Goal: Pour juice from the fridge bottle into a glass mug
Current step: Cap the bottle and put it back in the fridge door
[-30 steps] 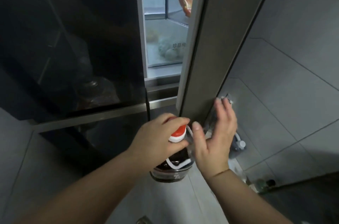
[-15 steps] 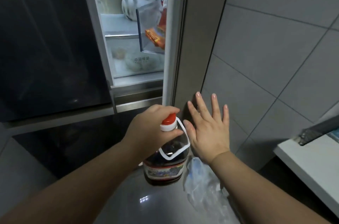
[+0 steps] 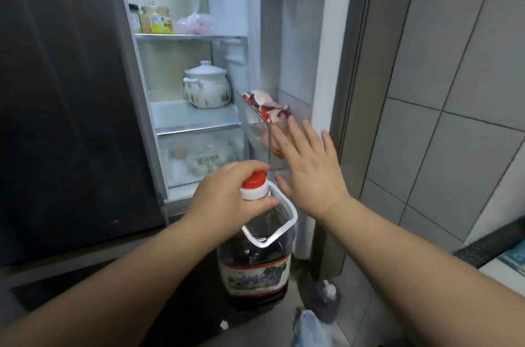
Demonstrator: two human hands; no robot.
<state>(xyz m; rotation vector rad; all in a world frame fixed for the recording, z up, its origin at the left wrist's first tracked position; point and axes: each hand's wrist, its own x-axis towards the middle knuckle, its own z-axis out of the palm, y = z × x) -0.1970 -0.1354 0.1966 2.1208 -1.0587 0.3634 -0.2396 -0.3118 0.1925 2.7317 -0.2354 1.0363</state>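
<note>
Grey-tiled kitchen: white-lined fridge door now wider open, left hand gripping the red-capped clear plastic bottle of dark juice, right hand spread flat toward the door; pouring not yet begun.

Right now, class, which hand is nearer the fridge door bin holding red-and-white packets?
Right. The right hand spreads open just before the door bin; the left hand is lower, gripping the neck of the juice bottle.

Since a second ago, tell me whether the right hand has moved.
Yes. The right hand rose from the fridge door's bottom edge to beside the door bin.
</note>
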